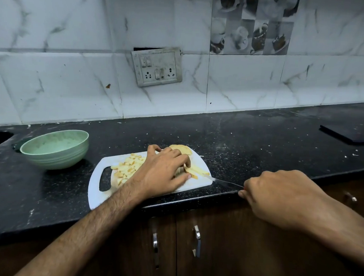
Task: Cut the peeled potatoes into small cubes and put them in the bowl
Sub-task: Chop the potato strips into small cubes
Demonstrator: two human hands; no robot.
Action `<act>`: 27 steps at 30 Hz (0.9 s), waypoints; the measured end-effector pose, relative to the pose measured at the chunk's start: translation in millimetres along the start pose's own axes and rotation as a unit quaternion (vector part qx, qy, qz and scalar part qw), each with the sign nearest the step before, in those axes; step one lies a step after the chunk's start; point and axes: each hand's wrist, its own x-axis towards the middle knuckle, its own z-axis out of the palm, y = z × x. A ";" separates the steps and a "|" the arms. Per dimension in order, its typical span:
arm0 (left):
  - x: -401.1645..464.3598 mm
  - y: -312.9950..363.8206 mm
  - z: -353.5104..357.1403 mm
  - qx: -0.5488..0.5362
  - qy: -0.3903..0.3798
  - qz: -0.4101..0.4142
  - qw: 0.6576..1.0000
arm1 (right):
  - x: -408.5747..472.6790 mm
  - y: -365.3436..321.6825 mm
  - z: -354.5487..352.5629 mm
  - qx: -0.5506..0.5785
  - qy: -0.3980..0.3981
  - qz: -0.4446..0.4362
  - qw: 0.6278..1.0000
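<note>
White cutting board (101, 188) on the black worktop (251, 146), near edge; left hand (164, 171) lies on it, fingers curled down over potato strips (196, 170) at the board's right end, thumb touching them on the near side. Cut cubes (127, 166) heaped just left of that hand, one uncut peeled piece (181, 149) at the board's far edge just beyond its fingers. Right hand (280, 195), off the board to the right, grips the knife (223, 181), blade tip at the strips; green bowl (54, 149) sits left of the board, apart.
</note>
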 end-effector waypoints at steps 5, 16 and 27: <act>4.5 0.1 -2.0 0.037 -0.020 0.018 0.999 | 9.0 0.0 7.4 0.000 0.009 -0.003 1.000; 6.1 1.2 -9.6 0.074 0.035 0.099 0.992 | 27.1 -2.0 11.2 0.035 0.007 0.017 0.999; -16.7 -2.2 -6.2 0.002 0.074 0.098 0.992 | 40.3 -17.8 23.0 0.114 0.036 0.038 0.992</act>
